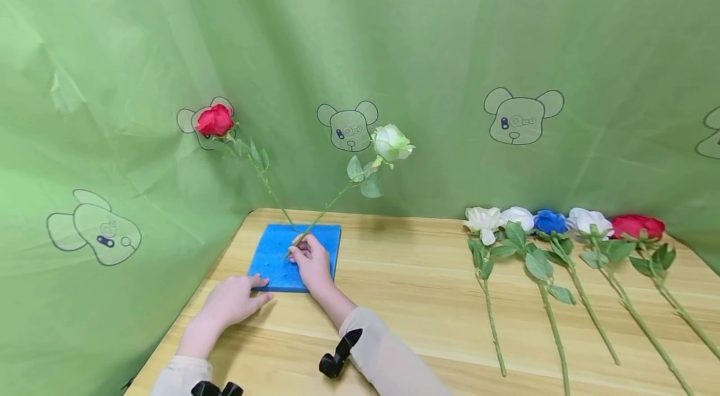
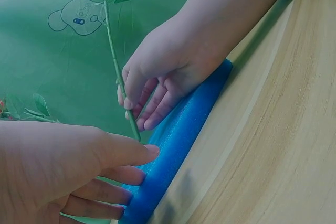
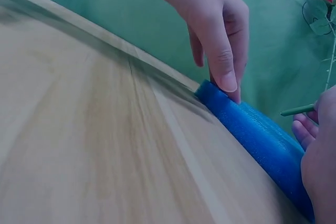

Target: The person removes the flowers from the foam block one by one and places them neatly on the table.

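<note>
My right hand pinches the lower stem of a pale green-white rose over a blue foam block. The rose tilts up to the right, with its bloom high in front of the curtain. In the right wrist view the cut end of the stem juts out just above the foam. My left hand rests its fingers, loosely extended, on the block's near left corner. A red rose stands in the foam toward the back, leaning left; its stem crosses behind the held one.
On the table's right side lies a row of roses: a cream one, a blue one, a red one and white ones among them, stems toward me. A green curtain with bear prints hangs behind the wooden table and along its left.
</note>
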The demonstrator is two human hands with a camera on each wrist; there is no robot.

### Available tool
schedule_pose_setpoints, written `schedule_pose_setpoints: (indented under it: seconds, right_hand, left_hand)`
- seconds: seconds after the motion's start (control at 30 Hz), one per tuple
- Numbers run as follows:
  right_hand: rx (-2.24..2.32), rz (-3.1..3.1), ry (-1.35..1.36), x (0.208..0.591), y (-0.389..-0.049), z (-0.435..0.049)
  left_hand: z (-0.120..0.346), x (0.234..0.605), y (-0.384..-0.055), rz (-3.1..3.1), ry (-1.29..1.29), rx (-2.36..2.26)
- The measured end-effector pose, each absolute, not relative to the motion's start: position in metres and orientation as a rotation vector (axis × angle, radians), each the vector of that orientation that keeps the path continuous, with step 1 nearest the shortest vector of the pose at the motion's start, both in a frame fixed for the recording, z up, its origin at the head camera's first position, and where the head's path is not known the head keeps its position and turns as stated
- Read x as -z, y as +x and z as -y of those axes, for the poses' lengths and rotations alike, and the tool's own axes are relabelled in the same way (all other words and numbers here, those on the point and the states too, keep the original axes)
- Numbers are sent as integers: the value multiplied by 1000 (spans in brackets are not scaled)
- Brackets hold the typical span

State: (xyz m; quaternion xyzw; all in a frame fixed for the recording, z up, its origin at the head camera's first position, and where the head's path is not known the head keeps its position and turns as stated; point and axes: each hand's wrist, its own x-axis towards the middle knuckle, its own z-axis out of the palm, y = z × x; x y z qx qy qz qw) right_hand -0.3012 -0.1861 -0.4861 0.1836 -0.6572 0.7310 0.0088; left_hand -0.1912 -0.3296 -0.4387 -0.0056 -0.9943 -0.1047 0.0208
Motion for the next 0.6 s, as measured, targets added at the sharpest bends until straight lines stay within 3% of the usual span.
schedule_pose_setpoints:
  seconds: [0.3,0.6]
  right_hand:
    - [-2475,1999,657,471,-282,162]
    - [-2550,2003,649,486,-281,149]
  left_hand:
    - [328,436,-191,3085,-19,323]
    - [329,437,-191,3079,-33,321]
